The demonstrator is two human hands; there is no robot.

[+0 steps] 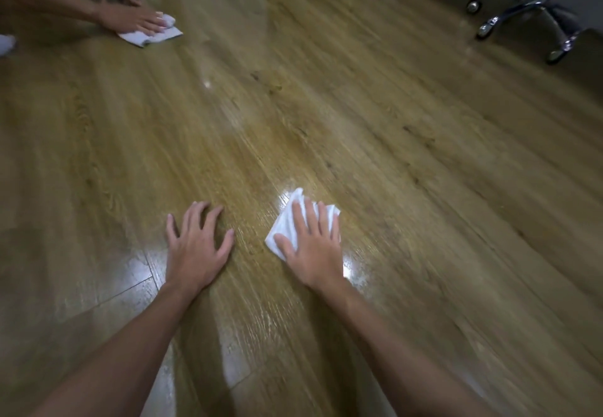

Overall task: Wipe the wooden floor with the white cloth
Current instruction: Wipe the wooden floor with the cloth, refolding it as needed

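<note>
Wooden floor (375, 122) glossy and wide ahead, right hand (311, 248) pressing flat, fingers straight, on white cloth (287, 224), left hand (194, 247) splayed on bare boards just beside, another person's hand (130, 20) on second cloth (153, 35) far left, chair base (525, 21) far right edge

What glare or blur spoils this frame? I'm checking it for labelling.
Head view: bright glare on the wooden floor beside the white cloth under the right hand and near the left hand; motion blur smears the chair base and the second person's cloth; corners darken.
</note>
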